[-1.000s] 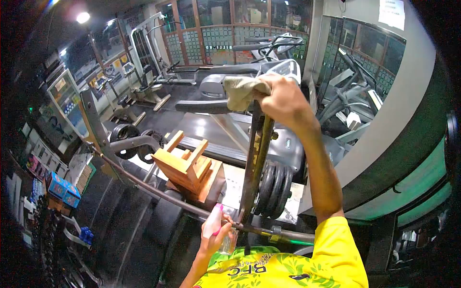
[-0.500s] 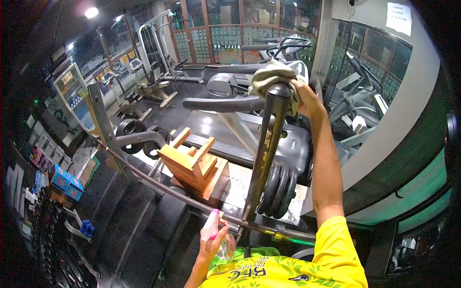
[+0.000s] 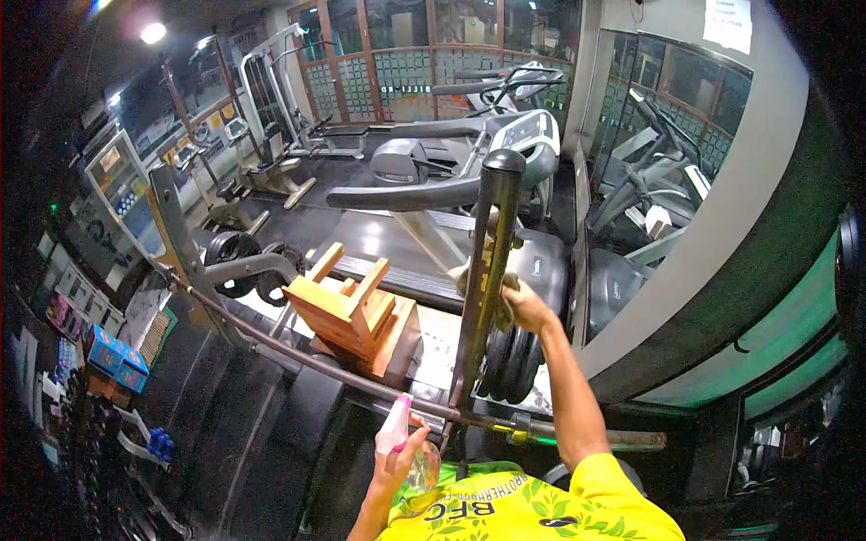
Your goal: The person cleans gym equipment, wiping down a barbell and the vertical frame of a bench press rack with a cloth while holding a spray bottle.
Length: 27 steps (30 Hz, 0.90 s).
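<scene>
My right hand [image 3: 529, 305] is closed on a greyish-green cloth [image 3: 507, 312], which is pressed around the back of a dark metal rack post [image 3: 488, 270] about midway up. Part of the cloth is hidden behind the post. Low in front of my body, my left hand [image 3: 397, 460] grips a clear spray bottle [image 3: 424, 467] with a pink and white trigger head. A long barbell [image 3: 316, 362] runs across in front of me, passing by the foot of the post. Black weight plates [image 3: 512, 361] hang just behind my right hand.
Wooden blocks [image 3: 354, 316] are stacked beyond the barbell, left of the post. A treadmill [image 3: 424, 194] stands behind the rack. A mirror wall [image 3: 663, 171] is on the right; a blue box [image 3: 117, 358] and dumbbells are at the left.
My right hand and the cloth have slid down from the top of the post to its middle. My left hand keeps the bottle in nearly the same place. The view has shifted slightly.
</scene>
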Tool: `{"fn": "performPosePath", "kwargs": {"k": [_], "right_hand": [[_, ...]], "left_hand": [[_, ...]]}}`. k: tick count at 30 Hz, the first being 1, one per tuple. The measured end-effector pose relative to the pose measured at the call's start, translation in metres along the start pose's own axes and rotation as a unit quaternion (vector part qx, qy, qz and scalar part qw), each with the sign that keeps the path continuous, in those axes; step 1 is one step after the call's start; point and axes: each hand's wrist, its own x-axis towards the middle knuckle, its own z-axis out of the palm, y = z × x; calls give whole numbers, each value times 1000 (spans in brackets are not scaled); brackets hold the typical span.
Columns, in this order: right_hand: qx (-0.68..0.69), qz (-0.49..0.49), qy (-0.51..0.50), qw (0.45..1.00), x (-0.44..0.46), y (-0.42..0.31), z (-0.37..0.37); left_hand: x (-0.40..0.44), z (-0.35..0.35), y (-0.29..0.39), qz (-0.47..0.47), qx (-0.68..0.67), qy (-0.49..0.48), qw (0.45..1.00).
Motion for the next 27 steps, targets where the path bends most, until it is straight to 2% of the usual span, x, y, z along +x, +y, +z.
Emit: {"fn": "performPosePath", "kwargs": {"k": [1,3,5,6,7,8,9,10,11,12,14,15,16,17,19,21,23,25,27], "right_hand": [[2,23,23,999,-3,21,-12],[27,3,44,999,-15,15,2],[68,47,10,997,-9,-6,-13],[50,47,114,991,-4,-32,-1],[126,39,109,985,5,-52,6],[138,-6,-22,990,29,-51,-37],[91,-102,86,987,38,-85,-5],[115,-143,15,983,43,-120,14],[107,-170,-15,980,56,-137,12],[177,-136,57,973,54,-164,43],[166,-131,34,977,70,-160,34],[155,-126,13,980,71,-154,29],[101,-135,64,984,65,-139,24],[100,-135,67,984,58,-125,18],[42,-121,12,992,51,-73,-5],[14,27,87,996,27,-19,-15],[32,66,100,992,-5,26,2],[43,106,164,980,-30,65,15],[57,72,131,987,-39,127,-6]], "left_hand": [[0,1,2,2,11,2,1000],[0,1,0,4,10,4,1000],[1,-1,0,8,11,1,1000],[1,-2,0,15,16,-3,1000],[0,-3,0,21,22,-6,1000],[-1,-3,2,21,22,-6,1000],[-1,-3,5,14,11,1,1000],[-2,-3,7,8,0,7,1000],[-2,-4,7,8,1,7,1000],[-3,-5,6,9,-3,13,1000],[-5,-7,2,6,-6,17,1000],[-6,-8,-3,5,-23,17,1000],[-7,-8,-6,4,-39,16,999],[-7,-7,-5,3,-41,13,999],[-10,-8,-5,-1,-33,5,999],[-10,-10,-6,4,-9,-5,1000],[-9,-11,-7,9,14,-16,1000],[-9,-11,-9,5,-11,-5,1000],[-10,-13,-11,10,-1,-5,1000]]}}
